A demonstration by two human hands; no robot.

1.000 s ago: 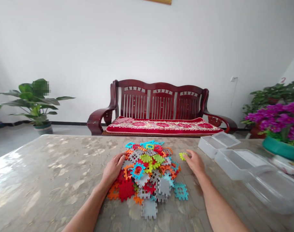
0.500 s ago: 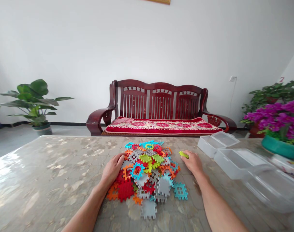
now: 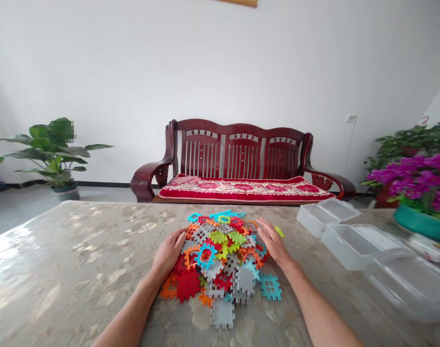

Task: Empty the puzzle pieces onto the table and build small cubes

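Plastic, flat and glossy, the tiles [image 3: 223, 260] are squares with notched, comb-like edges and cut-out windows, in red, orange, lime, turquoise and grey. They lie in a loose, overlapping heap at the middle of the surface [image 3: 78, 255], whose marbled beige top shines under a clear sheet. 1 grey tile [image 3: 223, 313] lies apart at the near edge of the heap. The left hand [image 3: 169, 253] rests palm down on the heap's left side, its grip slack, fingers draped over the tiles and closing on none. The right hand [image 3: 272, 241] lies flat on the heap's right edge with fingers stretched out and its grip open. A small green tile [image 3: 279, 232] peeks out just beyond its outer edge, and whether the hand touches it cannot be told. To the right stand 3 clear, thin-walled bins [image 3: 350, 243], well apart from the heap. Beyond the surface is a dark carved wooden bench [image 3: 238, 159]. Compared with 0.5 s ago, the right hand has swung left from the bare surface onto the heap, no longer pinching the green tile, while the left hand has not moved.
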